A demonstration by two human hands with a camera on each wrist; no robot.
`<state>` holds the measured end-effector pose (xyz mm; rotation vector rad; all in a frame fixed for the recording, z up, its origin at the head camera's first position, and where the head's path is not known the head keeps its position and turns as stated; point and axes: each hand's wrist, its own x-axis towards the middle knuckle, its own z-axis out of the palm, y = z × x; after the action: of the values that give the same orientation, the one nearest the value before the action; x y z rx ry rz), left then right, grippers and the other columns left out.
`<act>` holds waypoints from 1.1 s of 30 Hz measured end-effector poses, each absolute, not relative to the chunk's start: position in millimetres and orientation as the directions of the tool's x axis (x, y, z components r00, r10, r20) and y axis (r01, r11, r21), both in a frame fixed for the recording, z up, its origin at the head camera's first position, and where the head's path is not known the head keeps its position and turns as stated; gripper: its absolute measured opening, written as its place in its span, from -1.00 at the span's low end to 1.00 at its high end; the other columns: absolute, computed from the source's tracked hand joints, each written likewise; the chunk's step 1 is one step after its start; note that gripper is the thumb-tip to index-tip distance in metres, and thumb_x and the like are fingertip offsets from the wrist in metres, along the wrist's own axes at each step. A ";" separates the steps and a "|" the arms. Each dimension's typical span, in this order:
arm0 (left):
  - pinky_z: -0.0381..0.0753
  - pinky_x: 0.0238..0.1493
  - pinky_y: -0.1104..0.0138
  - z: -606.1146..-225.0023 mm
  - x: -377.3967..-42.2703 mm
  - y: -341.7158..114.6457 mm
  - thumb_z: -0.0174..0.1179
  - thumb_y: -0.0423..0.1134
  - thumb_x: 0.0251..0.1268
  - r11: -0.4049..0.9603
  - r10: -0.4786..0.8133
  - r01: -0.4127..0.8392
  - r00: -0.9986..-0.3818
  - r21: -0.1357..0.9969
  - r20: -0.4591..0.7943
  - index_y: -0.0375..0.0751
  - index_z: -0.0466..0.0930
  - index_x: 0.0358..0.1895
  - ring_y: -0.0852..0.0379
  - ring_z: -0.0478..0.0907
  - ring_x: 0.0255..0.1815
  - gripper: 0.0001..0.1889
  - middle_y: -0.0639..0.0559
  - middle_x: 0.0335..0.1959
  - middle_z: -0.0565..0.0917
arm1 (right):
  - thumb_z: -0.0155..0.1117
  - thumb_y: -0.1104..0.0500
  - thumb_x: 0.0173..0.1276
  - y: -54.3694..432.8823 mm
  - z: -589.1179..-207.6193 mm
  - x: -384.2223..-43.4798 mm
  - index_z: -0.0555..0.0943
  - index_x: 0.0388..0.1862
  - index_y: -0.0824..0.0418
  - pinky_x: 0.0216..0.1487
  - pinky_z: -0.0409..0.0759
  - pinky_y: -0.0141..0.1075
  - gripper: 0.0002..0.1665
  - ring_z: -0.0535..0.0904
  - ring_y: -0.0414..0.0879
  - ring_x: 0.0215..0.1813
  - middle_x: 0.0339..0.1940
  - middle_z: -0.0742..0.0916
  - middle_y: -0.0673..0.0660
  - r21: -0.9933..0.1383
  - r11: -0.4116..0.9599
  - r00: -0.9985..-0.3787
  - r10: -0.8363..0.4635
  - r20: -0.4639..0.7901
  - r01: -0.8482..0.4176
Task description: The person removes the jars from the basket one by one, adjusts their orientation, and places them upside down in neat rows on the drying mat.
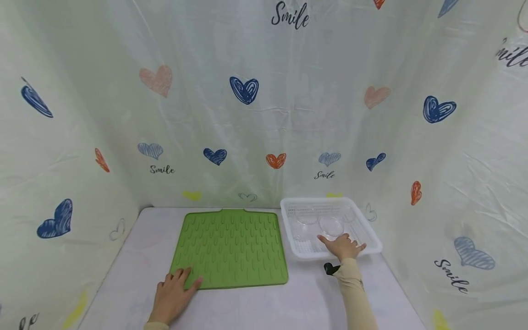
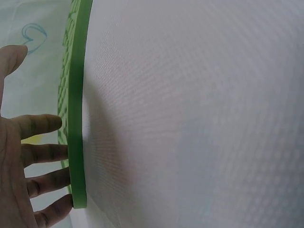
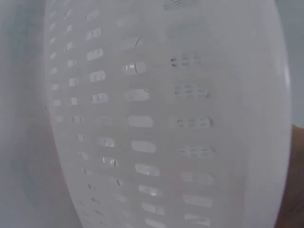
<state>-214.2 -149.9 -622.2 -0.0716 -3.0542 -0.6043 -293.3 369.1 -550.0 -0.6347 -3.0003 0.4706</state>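
Observation:
A green mat (image 1: 233, 247) with raised drop-shaped ridges lies on the table. On its near left corner rests my left hand (image 1: 173, 293), fingers spread. In the left wrist view, those fingertips (image 2: 57, 176) touch the mat's thick edge (image 2: 76, 118). To the right stands a white slotted basket (image 1: 373, 238) with several clear round vessels (image 1: 331, 226) inside. Over its near side is my right hand (image 1: 344, 247), thumb and little finger spread wide. The basket's wall (image 3: 266, 114) fills most of the right wrist view and hides nearly all of that hand.
A white cloth covers the table (image 1: 309, 298). Behind and at both sides hangs a pale curtain (image 1: 264, 119) printed with hearts and words. A small black object (image 1: 331, 268) sits at my right wrist, just in front of the basket.

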 end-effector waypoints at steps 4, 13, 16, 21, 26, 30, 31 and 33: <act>0.36 -0.03 -0.24 -622.6 -213.6 -150.6 -0.09 0.40 0.31 0.923 0.045 0.056 -0.998 0.380 0.038 -0.23 0.41 0.32 -0.36 0.39 0.17 -0.19 -0.30 0.23 0.47 | 0.10 -0.62 0.02 367.5 -553.6 -299.9 0.31 0.16 0.66 0.28 -0.29 0.53 0.36 0.31 0.61 0.24 0.14 0.50 0.64 -0.328 0.863 -0.912 0.410 0.013 0.383; 0.37 -0.01 -0.23 -623.0 -212.1 -152.3 -0.09 0.40 0.31 0.925 0.044 0.065 -0.997 0.374 0.064 -0.23 0.44 0.28 -0.37 0.38 0.19 -0.21 -0.31 0.23 0.47 | 0.23 -0.55 0.00 365.0 -557.6 -318.5 0.17 0.29 0.59 0.26 -0.20 0.53 0.37 0.36 0.52 0.25 0.17 0.48 0.63 -0.448 0.813 -0.909 0.418 0.003 0.372; 0.36 0.01 -0.24 -621.8 -212.0 -152.2 -0.10 0.40 0.31 0.923 0.047 0.067 -0.997 0.379 0.061 -0.24 0.45 0.27 -0.38 0.37 0.20 -0.21 -0.32 0.25 0.45 | 0.24 -0.54 -0.01 364.7 -558.2 -325.0 0.10 0.32 0.57 0.25 -0.16 0.52 0.39 0.38 0.51 0.23 0.15 0.48 0.64 -0.489 0.783 -0.903 0.428 -0.026 0.385; 0.36 0.00 -0.25 -620.0 -211.7 -151.3 -0.11 0.41 0.31 0.925 0.051 0.066 -0.997 0.375 0.050 -0.24 0.46 0.26 -0.39 0.37 0.20 -0.20 -0.34 0.25 0.45 | 0.29 -0.50 0.00 364.8 -556.9 -330.8 0.06 0.32 0.56 0.24 -0.07 0.51 0.37 0.44 0.48 0.19 0.11 0.52 0.63 -0.544 0.748 -0.905 0.423 -0.048 0.379; 0.36 0.01 -0.25 -619.9 -211.8 -151.1 -0.10 0.41 0.30 0.927 0.048 0.060 -0.998 0.371 0.043 -0.24 0.46 0.26 -0.38 0.38 0.20 -0.20 -0.33 0.25 0.45 | 0.32 -0.45 0.03 364.2 -555.7 -333.5 0.01 0.32 0.55 0.23 0.02 0.45 0.35 0.46 0.47 0.17 0.10 0.53 0.62 -0.606 0.713 -0.911 0.408 -0.050 0.353; 0.38 -0.02 -0.24 -621.2 -212.8 -151.5 -0.10 0.41 0.30 0.928 0.046 0.061 -0.998 0.367 0.048 -0.23 0.47 0.25 -0.38 0.39 0.18 -0.21 -0.33 0.24 0.46 | 0.31 -0.45 0.05 363.9 -557.7 -334.4 0.01 0.33 0.52 0.24 0.05 0.38 0.32 0.46 0.44 0.17 0.10 0.54 0.60 -0.617 0.701 -0.908 0.415 -0.053 0.357; 0.38 -0.02 -0.24 -621.7 -212.9 -151.6 -0.10 0.41 0.30 0.928 0.045 0.060 -0.998 0.367 0.049 -0.23 0.48 0.25 -0.38 0.39 0.18 -0.21 -0.33 0.24 0.46 | 0.30 -0.45 0.05 364.0 -558.4 -334.5 0.01 0.32 0.52 0.24 0.05 0.37 0.32 0.46 0.44 0.17 0.10 0.54 0.59 -0.616 0.702 -0.908 0.416 -0.051 0.357; 0.38 -0.03 -0.23 -622.9 -213.1 -151.7 -0.09 0.41 0.30 0.928 0.043 0.059 -0.998 0.368 0.050 -0.23 0.48 0.24 -0.38 0.39 0.18 -0.21 -0.33 0.23 0.46 | 0.29 -0.46 0.05 364.3 -559.1 -334.4 0.01 0.33 0.52 0.25 0.03 0.37 0.32 0.45 0.43 0.17 0.09 0.53 0.59 -0.619 0.702 -0.909 0.415 -0.047 0.353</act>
<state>-213.1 -151.7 -622.9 -0.0805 -3.0437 -0.5833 -334.4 364.3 -559.1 -0.6352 -2.8087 0.9904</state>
